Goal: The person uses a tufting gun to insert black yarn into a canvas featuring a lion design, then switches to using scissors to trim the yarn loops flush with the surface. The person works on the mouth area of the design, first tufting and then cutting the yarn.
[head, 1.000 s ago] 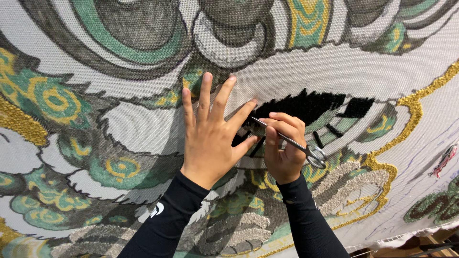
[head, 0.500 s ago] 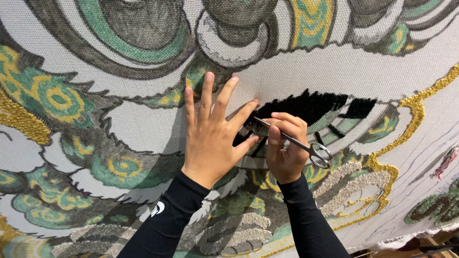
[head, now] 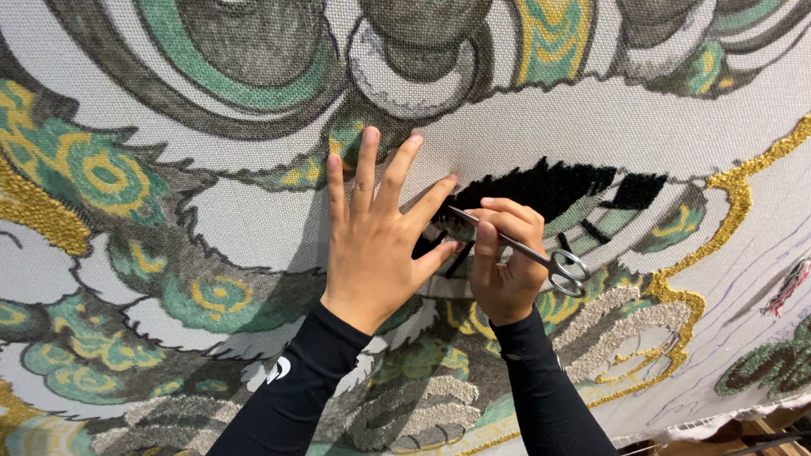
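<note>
1. A person's left hand (head: 376, 245) lies flat on a large tufted rug canvas (head: 591, 127), fingers spread wide, its grip open and empty, the thumb reaching toward the black pile.
2. The right hand (head: 505, 262) has its grip closed around a pair of silver scissors (head: 519, 247), held near the blades with the finger loops trailing out to the right of the knuckles.
3. The scissor tips point left and meet the lower left edge of a black tufted patch (head: 541, 187), just beside the left thumb and forefinger.
4. Both arms wear black long sleeves (head: 296, 397) that rise from the bottom of the frame.
5. Around the hands the canvas carries grey, green and yellow swirling motifs, with bare white mesh above the black patch.
6. A gold tufted outline (head: 735, 190) curves down the right side, well apart from the hands.
7. A small bundle of red and pale yarn (head: 790, 287) lies at the far right edge.
</note>
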The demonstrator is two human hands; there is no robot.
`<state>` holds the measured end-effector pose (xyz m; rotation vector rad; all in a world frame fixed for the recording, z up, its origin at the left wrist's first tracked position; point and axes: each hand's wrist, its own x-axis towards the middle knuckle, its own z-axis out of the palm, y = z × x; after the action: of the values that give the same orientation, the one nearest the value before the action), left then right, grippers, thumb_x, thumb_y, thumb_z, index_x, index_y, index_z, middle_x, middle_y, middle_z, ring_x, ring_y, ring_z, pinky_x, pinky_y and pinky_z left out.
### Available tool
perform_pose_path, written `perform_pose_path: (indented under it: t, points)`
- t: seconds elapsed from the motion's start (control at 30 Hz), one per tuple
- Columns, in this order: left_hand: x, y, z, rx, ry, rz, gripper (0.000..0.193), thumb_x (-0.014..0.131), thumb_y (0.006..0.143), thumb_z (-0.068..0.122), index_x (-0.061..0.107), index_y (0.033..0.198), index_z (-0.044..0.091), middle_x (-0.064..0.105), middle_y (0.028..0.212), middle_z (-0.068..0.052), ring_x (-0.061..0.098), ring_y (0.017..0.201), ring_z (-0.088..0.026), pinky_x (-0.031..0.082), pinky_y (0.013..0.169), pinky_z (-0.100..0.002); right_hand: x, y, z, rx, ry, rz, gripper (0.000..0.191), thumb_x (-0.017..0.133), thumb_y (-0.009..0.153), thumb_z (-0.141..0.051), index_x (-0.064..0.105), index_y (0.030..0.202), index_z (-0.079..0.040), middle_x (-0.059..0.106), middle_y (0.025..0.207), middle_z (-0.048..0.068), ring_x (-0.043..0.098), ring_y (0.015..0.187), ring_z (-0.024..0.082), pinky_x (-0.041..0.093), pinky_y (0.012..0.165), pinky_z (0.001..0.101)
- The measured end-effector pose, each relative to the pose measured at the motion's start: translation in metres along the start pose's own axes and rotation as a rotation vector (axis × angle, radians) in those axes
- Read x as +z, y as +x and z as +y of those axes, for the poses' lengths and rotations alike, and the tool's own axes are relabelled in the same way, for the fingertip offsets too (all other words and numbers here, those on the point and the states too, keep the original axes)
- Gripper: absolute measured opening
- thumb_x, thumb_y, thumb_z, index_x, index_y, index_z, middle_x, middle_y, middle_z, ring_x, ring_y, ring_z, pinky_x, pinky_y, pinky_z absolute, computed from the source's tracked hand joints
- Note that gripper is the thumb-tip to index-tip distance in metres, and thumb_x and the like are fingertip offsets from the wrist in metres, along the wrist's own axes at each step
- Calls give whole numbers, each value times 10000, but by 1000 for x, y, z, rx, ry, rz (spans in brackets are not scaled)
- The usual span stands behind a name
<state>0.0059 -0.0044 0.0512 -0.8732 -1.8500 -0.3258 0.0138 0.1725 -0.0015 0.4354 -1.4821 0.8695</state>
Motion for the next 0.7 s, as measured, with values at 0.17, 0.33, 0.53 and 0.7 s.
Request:
perform_pose_path:
  t: [0.17, 0.33, 0.53, 0.7]
  points:
    - [1, -1, 0, -6, 10, -21, 686, 803, 822, 540, 627, 1437, 294, 272, 1665, -76, 47, 1574, -385, 0, 1256, -664, 2, 3, 4, -281, -140, -15, 52, 622, 1059, -30, 653, 1093, -56, 725, 1094, 36, 657, 1149, 235, 460, 1020, 376]
    - [1, -1, 1, -4, 24, -21, 703, 800, 807, 528, 627, 1449, 301, 273, 1667, -76, 47, 1576, -382, 2, 1265, -656, 5, 6, 4, -330, -223, -34, 56, 652, 1022, -41, 681, 1070, -44, 729, 1077, 70, 652, 1109, 243, 442, 965, 382]
    - [0, 0, 1, 1, 17, 1, 672, 790, 841, 562, 631, 1435, 292, 274, 1661, -80, 50, 1574, -387, 6, 1259, -661, 1, 3, 2, -259, -50, 18, 69, 576, 1082, -60, 629, 1082, -15, 714, 1080, 81, 668, 1142, 241, 534, 978, 348]
    - [1, -1, 1, -6, 5, -6, 676, 787, 842, 575, 625, 1435, 293, 275, 1661, -78, 58, 1575, -383, 8, 1259, -665, 2, 4, 3, -258, -72, 27, 66, 586, 1087, -54, 633, 1071, -10, 717, 1068, 82, 674, 1134, 241, 534, 989, 360]
